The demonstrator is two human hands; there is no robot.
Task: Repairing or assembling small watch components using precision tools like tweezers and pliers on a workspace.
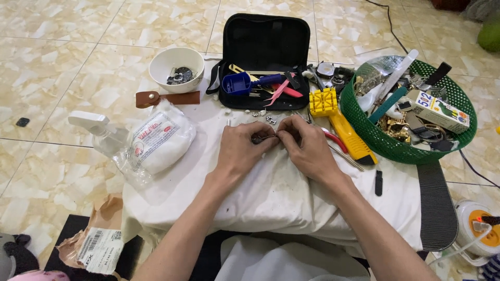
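My left hand [240, 150] and my right hand [308, 147] meet over a white cloth [271, 192], fingertips pinched together. Between them is a small dark metal part [262, 138], held by the left fingers. My right fingers press a thin tool or pin against it; the fingers hide most of it. Several tiny metal pieces [263, 115] lie on the cloth just beyond the hands.
An open black tool case [265, 39] with a blue tool [240, 82] lies behind. To the right: a yellow block [323, 101], a yellow-handled knife [351, 140], a green basket [458, 93] of parts. To the left: a white bowl [176, 65], a cotton bag [159, 143], a spray bottle [99, 130].
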